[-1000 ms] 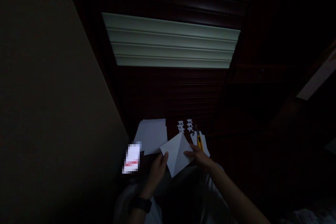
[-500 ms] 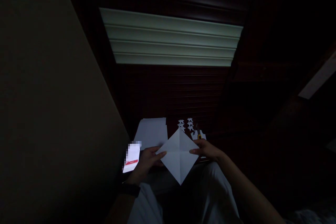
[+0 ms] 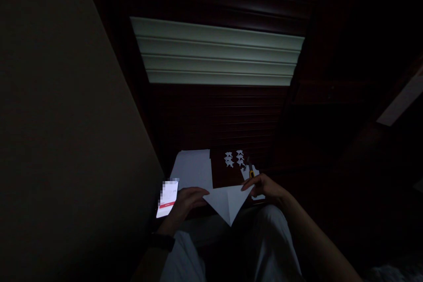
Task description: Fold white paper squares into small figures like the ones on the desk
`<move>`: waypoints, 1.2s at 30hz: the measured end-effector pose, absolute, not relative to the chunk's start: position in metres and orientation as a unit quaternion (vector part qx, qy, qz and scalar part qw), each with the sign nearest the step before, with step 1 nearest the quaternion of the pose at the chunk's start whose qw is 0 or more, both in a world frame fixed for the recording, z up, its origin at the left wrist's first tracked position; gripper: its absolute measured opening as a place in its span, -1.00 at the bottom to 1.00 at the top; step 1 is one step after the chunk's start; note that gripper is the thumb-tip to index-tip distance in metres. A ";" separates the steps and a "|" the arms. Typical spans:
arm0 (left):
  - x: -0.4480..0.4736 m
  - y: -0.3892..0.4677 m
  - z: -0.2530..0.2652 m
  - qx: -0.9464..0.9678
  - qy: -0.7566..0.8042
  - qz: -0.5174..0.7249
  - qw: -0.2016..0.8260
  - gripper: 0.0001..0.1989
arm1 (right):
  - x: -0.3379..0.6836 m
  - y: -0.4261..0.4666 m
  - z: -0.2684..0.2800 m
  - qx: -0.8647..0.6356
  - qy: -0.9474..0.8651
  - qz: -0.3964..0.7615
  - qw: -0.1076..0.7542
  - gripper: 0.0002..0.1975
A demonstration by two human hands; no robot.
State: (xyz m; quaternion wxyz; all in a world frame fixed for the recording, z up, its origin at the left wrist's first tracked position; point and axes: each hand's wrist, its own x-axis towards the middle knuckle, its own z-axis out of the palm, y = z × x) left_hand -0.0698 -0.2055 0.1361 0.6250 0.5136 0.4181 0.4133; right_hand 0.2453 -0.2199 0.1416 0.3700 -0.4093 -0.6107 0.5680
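Head view: white paper (image 3: 223, 200) plain, triangular, creased down middle. Apex points toward wearer; long edge runs left-right. Held between hands at near side of dark tabletop (image 3: 224, 178). Left hand (image 3: 189, 199) grips left corner, right hand (image 3: 264, 186) right corner. Half-second ago: open diamond; now folded double.

In dim light, a dark reddish-brown slatted panel (image 3: 214, 114) — crossed by a broad band of pale grey-green slats (image 3: 218, 55) — stands beside a plain grey-brown wall (image 3: 62, 110), with a glowing white-screened phone (image 3: 168, 196) showing a red bar (image 3: 167, 205) near the wall and a pale, straight-edged strip (image 3: 400, 102) at far right.
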 end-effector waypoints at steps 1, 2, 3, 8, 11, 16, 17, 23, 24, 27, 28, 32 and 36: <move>-0.067 -0.204 0.136 0.535 0.438 0.409 0.595 -0.77 | 0.245 -0.222 0.147 -0.409 -0.620 0.570 0.351 -0.71; -0.063 -0.203 0.135 0.554 0.471 0.406 0.554 -0.78 | 0.245 -0.223 0.152 -0.413 -0.628 0.569 0.333 -0.70; -0.060 -0.201 0.134 0.574 0.498 0.401 0.511 -0.79 | 0.243 -0.223 0.156 -0.418 -0.637 0.562 0.320 -0.69; -0.047 -0.201 0.134 0.658 0.494 0.396 0.408 -0.89 | 0.217 -0.212 0.160 -0.429 -0.746 0.399 0.317 -0.64; -0.043 -0.204 0.139 0.686 0.478 0.393 0.383 -0.89 | 0.200 -0.201 0.148 -0.462 -0.783 0.306 0.284 -0.79; -0.043 -0.208 0.150 0.672 0.481 0.406 0.391 -0.73 | 0.188 -0.192 0.136 -0.472 -0.787 0.276 0.286 -0.82; -0.042 -0.209 0.152 0.678 0.473 0.414 0.379 -0.63 | 0.186 -0.193 0.136 -0.469 -0.790 0.274 0.285 -0.83; -0.034 -0.210 0.155 0.755 0.464 0.322 0.332 -0.84 | 0.178 -0.200 0.142 -0.454 -0.798 0.279 0.283 -0.88; -0.034 -0.209 0.155 0.762 0.464 0.302 0.335 -0.81 | 0.178 -0.201 0.142 -0.453 -0.796 0.284 0.284 -0.88; -0.037 -0.209 0.155 0.767 0.469 0.287 0.331 -0.77 | 0.188 -0.204 0.143 -0.462 -0.782 0.301 0.290 -0.90; -0.040 -0.208 0.155 0.764 0.472 0.290 0.330 -0.77 | 0.194 -0.204 0.143 -0.468 -0.775 0.307 0.294 -0.91; -0.055 -0.202 0.150 0.735 0.491 0.306 0.355 -0.75 | 0.232 -0.201 0.141 -0.510 -0.722 0.326 0.334 -0.88; -0.064 -0.197 0.141 0.666 0.515 0.380 0.383 -0.74 | 0.256 -0.198 0.131 -0.542 -0.646 0.357 0.402 -0.77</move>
